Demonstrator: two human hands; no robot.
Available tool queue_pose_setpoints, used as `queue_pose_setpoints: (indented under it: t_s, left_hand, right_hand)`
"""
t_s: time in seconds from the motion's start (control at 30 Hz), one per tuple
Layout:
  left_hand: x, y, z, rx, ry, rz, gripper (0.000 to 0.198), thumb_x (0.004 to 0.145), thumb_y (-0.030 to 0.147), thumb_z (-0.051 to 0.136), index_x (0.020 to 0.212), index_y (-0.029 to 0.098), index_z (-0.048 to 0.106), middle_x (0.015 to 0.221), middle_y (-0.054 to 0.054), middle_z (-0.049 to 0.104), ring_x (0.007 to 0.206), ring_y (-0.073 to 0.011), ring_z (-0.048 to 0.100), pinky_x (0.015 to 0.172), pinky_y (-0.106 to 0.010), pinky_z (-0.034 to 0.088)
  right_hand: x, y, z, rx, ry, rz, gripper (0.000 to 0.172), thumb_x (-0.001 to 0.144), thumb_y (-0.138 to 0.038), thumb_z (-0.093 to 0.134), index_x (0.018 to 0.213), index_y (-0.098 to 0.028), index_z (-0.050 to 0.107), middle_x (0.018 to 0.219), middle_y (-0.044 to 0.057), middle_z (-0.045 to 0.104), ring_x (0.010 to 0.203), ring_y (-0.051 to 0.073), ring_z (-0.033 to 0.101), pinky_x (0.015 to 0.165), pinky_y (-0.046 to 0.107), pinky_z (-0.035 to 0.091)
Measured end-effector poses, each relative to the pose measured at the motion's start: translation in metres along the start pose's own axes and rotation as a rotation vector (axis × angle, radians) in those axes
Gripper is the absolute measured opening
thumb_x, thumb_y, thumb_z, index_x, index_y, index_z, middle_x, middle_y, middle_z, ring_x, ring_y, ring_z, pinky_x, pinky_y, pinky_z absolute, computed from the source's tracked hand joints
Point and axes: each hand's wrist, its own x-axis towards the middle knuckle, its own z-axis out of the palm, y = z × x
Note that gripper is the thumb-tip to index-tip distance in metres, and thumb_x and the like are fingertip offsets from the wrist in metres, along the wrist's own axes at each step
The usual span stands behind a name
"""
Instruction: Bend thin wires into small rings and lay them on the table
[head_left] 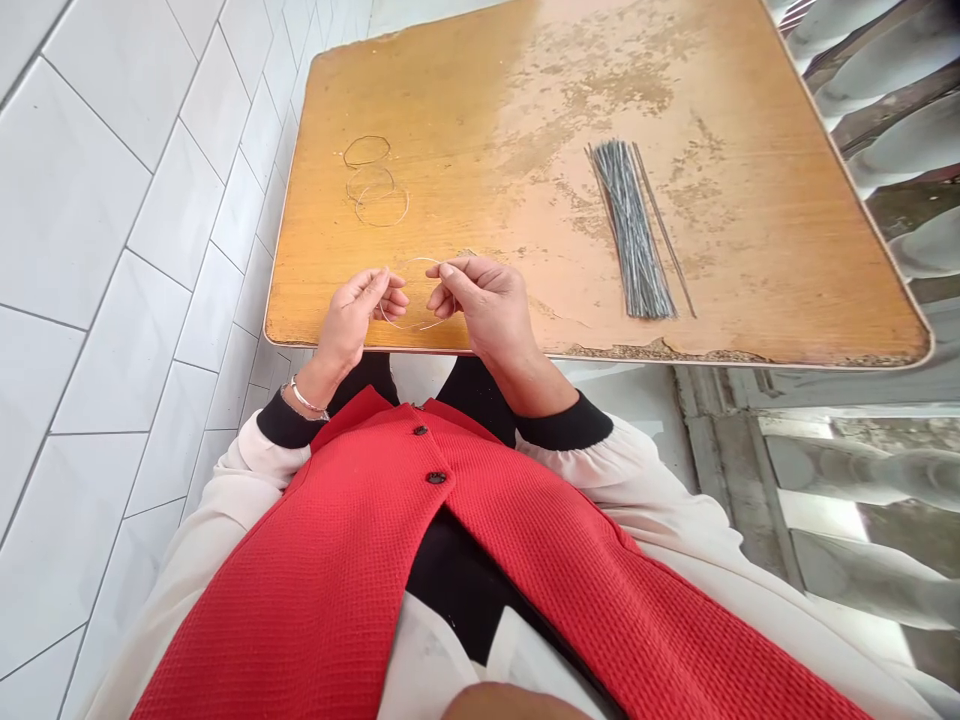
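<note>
At the near edge of a worn wooden table (487, 110), both my hands pinch one thin wire bent into a loop (412, 325). My left hand (356, 315) grips the loop's left side with its fingers closed. My right hand (484, 300) pinches the right side, where the wire ends meet. Three finished wire rings (373, 180) lie on the table beyond my left hand. A bundle of straight grey wires (634, 230) lies to the right of my right hand, out of its touch.
A white tiled floor (112, 250) runs along the left of the table. A stone balustrade (885, 100) stands at the right. The table's near edge is chipped. My red vest and cream sleeves fill the lower frame.
</note>
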Motion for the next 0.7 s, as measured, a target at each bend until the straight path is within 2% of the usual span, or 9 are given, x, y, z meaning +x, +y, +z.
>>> queue_pose_setpoints:
  t_s: [0.17,0.3,0.53,0.7]
  left_hand:
    - [0.005,0.009,0.004,-0.029,-0.077,-0.019,0.033,0.099,0.045,0.059,0.083,0.016,0.065,0.064,0.004,0.061,0.049,-0.0015,0.05,0.05,-0.014,0.039]
    - [0.006,0.007,0.011,-0.095,-0.02,0.002,0.032,0.103,0.038,0.054,0.081,0.016,0.064,0.058,0.006,0.054,0.043,-0.0004,0.037,0.042,-0.015,0.028]
    - [0.005,0.002,0.021,-0.146,0.114,0.003,0.032,0.103,0.038,0.053,0.081,0.018,0.062,0.056,0.007,0.049,0.042,-0.0016,0.034,0.043,-0.017,0.027]
    - [0.008,0.005,0.02,-0.156,0.118,0.009,0.031,0.103,0.039,0.053,0.082,0.017,0.063,0.055,0.007,0.049,0.042,-0.0013,0.034,0.043,-0.016,0.028]
  right_hand:
    - [-0.001,-0.005,0.003,-0.033,-0.032,-0.026,0.031,0.087,-0.047,0.075,0.079,-0.017,0.072,0.054,-0.003,0.061,0.045,0.006,0.052,0.049,0.019,0.046]
    - [-0.003,-0.005,0.001,0.044,-0.063,0.06,0.029,0.087,-0.047,0.075,0.081,-0.019,0.072,0.057,-0.003,0.063,0.047,0.007,0.054,0.049,0.019,0.047]
    - [-0.002,0.001,0.006,0.124,-0.063,0.087,0.025,0.083,-0.042,0.079,0.082,-0.019,0.072,0.056,-0.004,0.061,0.048,0.007,0.053,0.049,0.018,0.046]
    - [0.0,0.001,0.006,0.174,-0.026,0.078,0.026,0.083,-0.045,0.08,0.086,-0.02,0.072,0.069,-0.002,0.069,0.058,0.007,0.061,0.058,0.019,0.052]
